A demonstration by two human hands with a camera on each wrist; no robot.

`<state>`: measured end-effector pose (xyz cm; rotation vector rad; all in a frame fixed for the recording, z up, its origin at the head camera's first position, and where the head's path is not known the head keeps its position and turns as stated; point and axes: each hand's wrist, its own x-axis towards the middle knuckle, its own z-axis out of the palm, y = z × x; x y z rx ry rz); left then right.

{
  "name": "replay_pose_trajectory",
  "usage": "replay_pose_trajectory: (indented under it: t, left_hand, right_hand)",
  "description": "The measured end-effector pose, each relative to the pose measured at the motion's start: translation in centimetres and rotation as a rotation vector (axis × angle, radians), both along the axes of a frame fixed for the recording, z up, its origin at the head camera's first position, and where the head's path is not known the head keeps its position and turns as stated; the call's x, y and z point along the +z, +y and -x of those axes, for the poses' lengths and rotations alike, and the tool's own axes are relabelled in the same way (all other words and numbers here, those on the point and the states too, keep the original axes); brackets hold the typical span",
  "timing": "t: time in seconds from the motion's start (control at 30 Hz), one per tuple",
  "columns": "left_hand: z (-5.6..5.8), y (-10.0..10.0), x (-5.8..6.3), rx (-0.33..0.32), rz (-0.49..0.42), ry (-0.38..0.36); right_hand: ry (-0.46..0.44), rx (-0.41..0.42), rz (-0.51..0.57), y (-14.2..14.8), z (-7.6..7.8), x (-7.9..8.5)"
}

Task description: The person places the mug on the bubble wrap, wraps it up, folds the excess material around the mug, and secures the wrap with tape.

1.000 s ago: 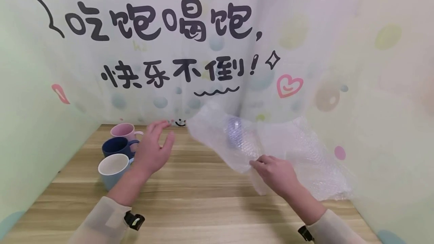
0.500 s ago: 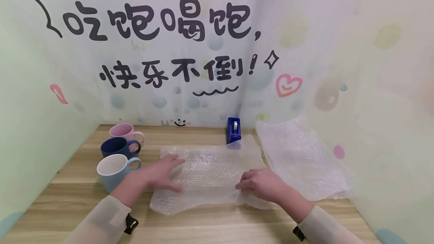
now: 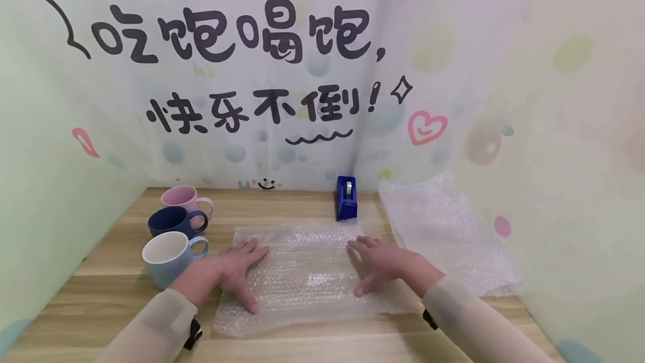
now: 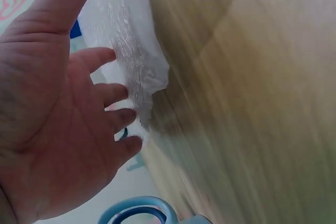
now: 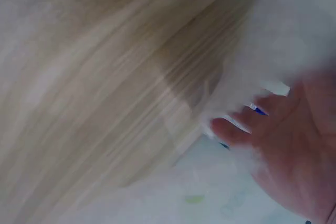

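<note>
A clear sheet of bubble wrap (image 3: 307,273) lies spread flat on the wooden table in front of the person. The left hand (image 3: 237,270) rests on its left part with fingers spread and thumb pointing forward and down. On the right part, the right hand (image 3: 380,262) lies with its fingers extended over the sheet. Fingertips of the left hand (image 4: 58,114) reach to the edge of the bubble wrap (image 4: 126,40) in the left wrist view. The right wrist view is blurred, with the right hand (image 5: 289,145) against the whitish plastic (image 5: 283,35).
Three mugs stand in a row at the left: light blue (image 3: 166,265), navy (image 3: 163,223) and pink (image 3: 178,198). A blue tape dispenser (image 3: 346,200) stands behind the sheet. More bubble wrap (image 3: 448,240) lies at the right, against the wall. A printed curtain (image 3: 282,161) closes off the back.
The right hand has brought the raised bubble wrap down and left, laying it flat, and its pinch has loosened. The left hand has come down onto the sheet. The tape dispenser is now uncovered.
</note>
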<state>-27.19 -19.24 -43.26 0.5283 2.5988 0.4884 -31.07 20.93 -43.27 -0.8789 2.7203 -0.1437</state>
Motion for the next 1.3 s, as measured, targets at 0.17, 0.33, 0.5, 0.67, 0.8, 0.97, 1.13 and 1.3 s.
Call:
replay_pose_trajectory:
  t: [0.17, 0.33, 0.5, 0.67, 0.8, 0.97, 1.13, 1.3]
  left_hand:
    - [0.4, -0.2, -0.2, -0.004, -0.029, -0.023]
    - [0.6, -0.5, -0.4, 0.001, -0.057, -0.019]
    - [0.0, -0.8, -0.2, 0.015, -0.213, 0.088]
    - [-1.8, -2.6, 3.0, 0.111, -0.361, 0.445]
    - [-3.5, -5.8, 5.0, 0.341, -0.354, 0.671]
    - [-5.1, -9.3, 3.9, 0.643, -0.142, 0.600]
    - [-5.8, -10.8, 1.9, 0.666, -0.021, 0.505]
    - [-5.4, -10.7, 0.9, 0.706, -0.024, 0.497]
  right_hand:
    - [-0.085, -0.059, -0.032, -0.2, -0.2, -0.2]
    - [-0.096, -0.091, -0.024, -0.3, 0.0, -0.3]
    - [-0.106, -0.108, -0.011, -0.3, -0.1, -0.5]
    - [-0.104, -0.104, -0.004, -0.3, 0.2, -1.0]
    - [-0.108, -0.114, 0.004, -0.2, 0.3, -1.1]
    - [-0.114, -0.130, 0.002, 0.0, 0.1, -0.9]
    - [-0.123, -0.136, 0.000, 0.0, 0.1, -0.8]
    - [-0.136, -0.150, 0.010, -0.1, -0.1, -0.8]
